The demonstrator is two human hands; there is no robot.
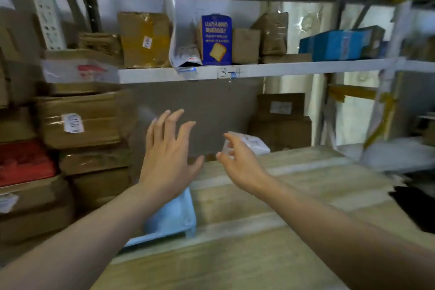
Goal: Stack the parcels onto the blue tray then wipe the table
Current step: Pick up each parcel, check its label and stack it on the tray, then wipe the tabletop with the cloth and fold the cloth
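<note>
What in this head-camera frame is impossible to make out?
- Blue tray: mostly hidden by the left forearm, so its contents are unseen.
- White parcel: partly covered by the right hand; whether the fingers touch it is unclear.
- Parcel labels: blurred, unreadable.
- Table: cut off at the bottom edge.

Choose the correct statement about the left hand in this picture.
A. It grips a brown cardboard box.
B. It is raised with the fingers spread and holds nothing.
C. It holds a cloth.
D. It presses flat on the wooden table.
B: the left hand is lifted in the air above the blue tray, fingers spread apart, with nothing between them and no contact with the table.
</note>
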